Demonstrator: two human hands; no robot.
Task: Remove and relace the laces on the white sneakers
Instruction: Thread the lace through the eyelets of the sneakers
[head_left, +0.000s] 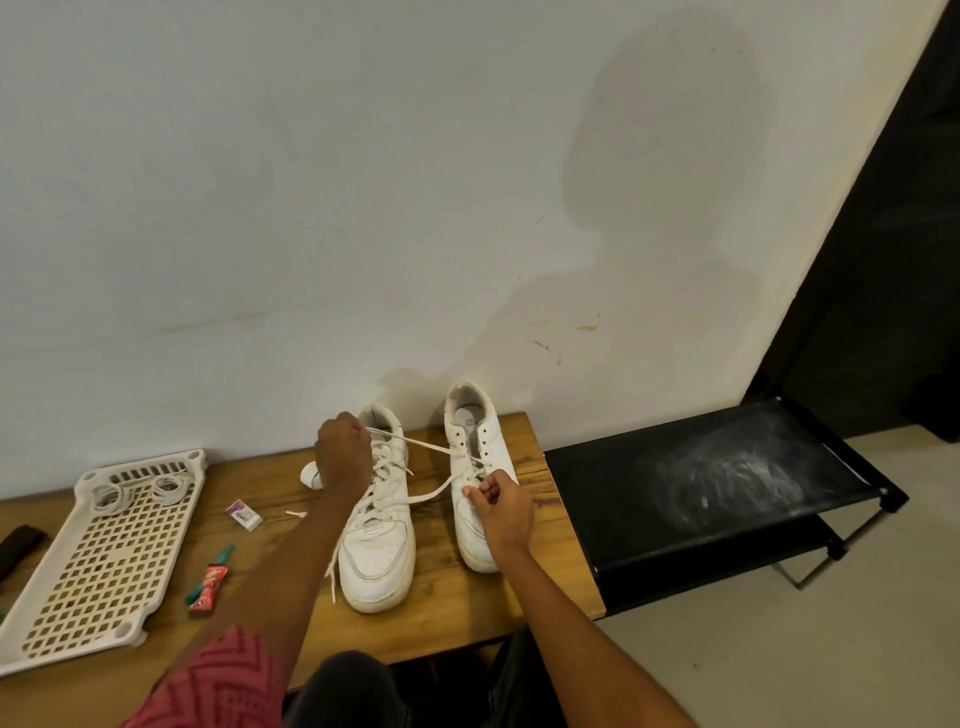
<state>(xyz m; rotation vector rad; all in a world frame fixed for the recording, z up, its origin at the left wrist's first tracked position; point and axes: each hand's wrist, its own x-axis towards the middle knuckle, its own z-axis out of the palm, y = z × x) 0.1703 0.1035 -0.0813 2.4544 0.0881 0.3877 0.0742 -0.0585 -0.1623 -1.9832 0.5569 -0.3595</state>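
Sneakers side by side on tabletop (447, 597), left hand (340, 457) gripping lace (415, 444) end above left sneaker (376, 540), right hand (501, 506) pinching other end over right sneaker (475, 441), tray (98, 551) far left of both.

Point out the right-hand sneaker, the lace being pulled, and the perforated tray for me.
Right-hand sneaker (470, 415): head view, on the insole at the heel opening.
Lace (415, 442): head view, on the taut strand between both hands.
Perforated tray (111, 561): head view, on its grid floor near the middle.
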